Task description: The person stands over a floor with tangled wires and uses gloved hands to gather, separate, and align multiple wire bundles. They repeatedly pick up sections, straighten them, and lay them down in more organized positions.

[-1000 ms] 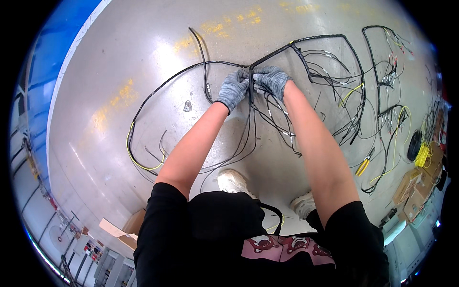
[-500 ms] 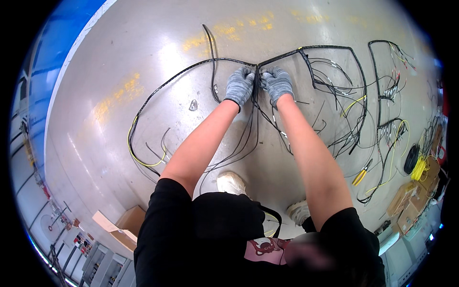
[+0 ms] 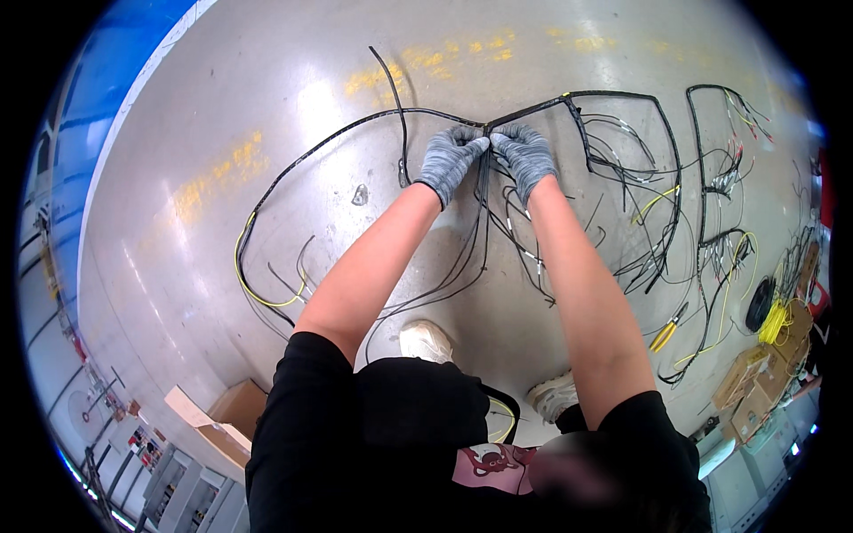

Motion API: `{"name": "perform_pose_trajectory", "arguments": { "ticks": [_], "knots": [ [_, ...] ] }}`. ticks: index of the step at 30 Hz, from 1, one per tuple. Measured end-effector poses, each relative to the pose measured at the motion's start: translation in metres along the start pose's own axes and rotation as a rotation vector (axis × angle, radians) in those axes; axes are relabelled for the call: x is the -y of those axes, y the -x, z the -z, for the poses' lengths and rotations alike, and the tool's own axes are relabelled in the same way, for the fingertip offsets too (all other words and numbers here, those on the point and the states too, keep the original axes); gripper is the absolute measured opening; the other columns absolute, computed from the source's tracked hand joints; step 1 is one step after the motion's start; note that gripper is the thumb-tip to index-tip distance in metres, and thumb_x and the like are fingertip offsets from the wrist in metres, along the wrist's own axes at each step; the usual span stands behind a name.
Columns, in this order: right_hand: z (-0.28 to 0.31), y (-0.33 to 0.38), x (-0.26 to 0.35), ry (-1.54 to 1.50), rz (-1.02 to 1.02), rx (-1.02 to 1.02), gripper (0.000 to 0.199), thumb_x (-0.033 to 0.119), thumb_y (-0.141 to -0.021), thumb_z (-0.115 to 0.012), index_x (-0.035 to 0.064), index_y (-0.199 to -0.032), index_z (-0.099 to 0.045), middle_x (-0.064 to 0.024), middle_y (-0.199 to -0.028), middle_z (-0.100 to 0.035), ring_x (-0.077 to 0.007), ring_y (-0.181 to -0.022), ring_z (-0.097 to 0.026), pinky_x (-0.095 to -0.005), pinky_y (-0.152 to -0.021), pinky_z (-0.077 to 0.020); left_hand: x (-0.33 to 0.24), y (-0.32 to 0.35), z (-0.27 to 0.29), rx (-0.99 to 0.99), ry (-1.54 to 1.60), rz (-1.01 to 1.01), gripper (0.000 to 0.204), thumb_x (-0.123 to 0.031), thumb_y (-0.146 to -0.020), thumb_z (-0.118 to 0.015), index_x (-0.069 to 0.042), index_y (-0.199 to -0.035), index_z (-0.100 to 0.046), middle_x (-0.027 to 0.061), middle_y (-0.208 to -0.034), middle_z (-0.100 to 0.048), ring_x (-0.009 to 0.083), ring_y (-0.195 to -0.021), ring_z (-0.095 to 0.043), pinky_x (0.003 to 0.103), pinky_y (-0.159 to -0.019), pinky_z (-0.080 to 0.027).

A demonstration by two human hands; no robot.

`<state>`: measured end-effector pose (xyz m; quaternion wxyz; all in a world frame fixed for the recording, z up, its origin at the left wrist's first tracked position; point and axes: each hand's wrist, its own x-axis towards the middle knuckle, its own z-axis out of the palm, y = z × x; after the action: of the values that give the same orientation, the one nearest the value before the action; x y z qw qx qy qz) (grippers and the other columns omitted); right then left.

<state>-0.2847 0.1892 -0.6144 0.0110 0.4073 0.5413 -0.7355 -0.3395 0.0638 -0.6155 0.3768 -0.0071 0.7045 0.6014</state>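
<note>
A black wrapped wire harness (image 3: pixel 334 136) lies on the grey floor, its branches meeting between my hands. In a grey knit glove, my left hand (image 3: pixel 452 161) is closed at the left of this junction, thumb and fingers pinched together. My right hand (image 3: pixel 526 160), gloved alike, pinches from the other side, its fingertips nearly touching the left thumb. Between them they hold the bundle of loose black wires (image 3: pixel 483 191), which hangs down toward my feet. A separate length of black cable (image 3: pixel 397 98) crosses the harness's left arm. The fingertips partly hide the exact grip.
Branches with loose wire ends (image 3: pixel 653 244) spread on the right, beside another harness (image 3: pixel 699 164). Yellow-handled pliers (image 3: pixel 666 330) lie on the floor. Black and yellow wire coils (image 3: pixel 778 320) sit by cardboard pieces (image 3: pixel 751 400) at far right. An open cardboard box (image 3: pixel 233 416) stands lower left.
Both hands have drawn closer together at the junction, and their fingertips now almost meet. The junction and wire bundle sit slightly farther right in view.
</note>
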Motion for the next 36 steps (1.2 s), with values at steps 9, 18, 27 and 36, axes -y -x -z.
{"name": "perform_pose_trajectory", "arguments": {
  "ticks": [9,18,27,36],
  "knots": [
    [0.001,-0.008,-0.014,0.294,0.354,-0.013,0.011,-0.006,-0.074,-0.056,0.0026,-0.079,-0.061,-0.0042,-0.072,-0.062,-0.0107,-0.066,-0.056,-0.0240,-0.063,-0.0459,-0.007,0.002,0.003,0.020,-0.091,0.056,0.027,-0.015,-0.082,-0.063,-0.002,-0.105,-0.060,0.0044,-0.094,-0.063,0.0122,-0.087,-0.054,0.025,-0.082,-0.041],
    [-0.009,0.011,-0.001,0.278,0.433,-0.080,0.015,-0.009,-0.074,-0.055,0.0017,-0.084,-0.058,-0.0040,-0.075,-0.060,-0.0104,-0.066,-0.056,-0.0244,-0.065,-0.0468,-0.006,-0.006,0.009,0.079,-0.239,0.069,0.034,-0.028,-0.080,-0.065,-0.007,-0.107,-0.060,0.0000,-0.087,-0.062,0.0097,-0.072,-0.053,0.025,-0.055,-0.043],
    [-0.002,0.014,-0.005,0.213,0.493,-0.006,0.016,-0.010,-0.073,-0.056,0.0014,-0.085,-0.057,-0.0034,-0.076,-0.058,-0.0102,-0.068,-0.054,-0.0235,-0.065,-0.0470,-0.013,0.004,0.009,0.166,-0.176,0.075,0.033,-0.027,-0.081,-0.064,-0.009,-0.108,-0.059,-0.0017,-0.082,-0.061,0.0080,-0.065,-0.049,0.022,-0.051,-0.040],
    [0.004,0.008,0.004,0.265,0.453,-0.063,0.019,-0.007,-0.072,-0.060,-0.0006,-0.089,-0.054,-0.0067,-0.079,-0.058,-0.0134,-0.070,-0.055,-0.0247,-0.069,-0.0467,-0.028,0.018,0.006,0.110,-0.189,0.095,0.024,-0.011,-0.079,-0.065,-0.001,-0.100,-0.061,0.0044,-0.086,-0.064,0.0112,-0.078,-0.054,0.025,-0.075,-0.044]
  ]
}}
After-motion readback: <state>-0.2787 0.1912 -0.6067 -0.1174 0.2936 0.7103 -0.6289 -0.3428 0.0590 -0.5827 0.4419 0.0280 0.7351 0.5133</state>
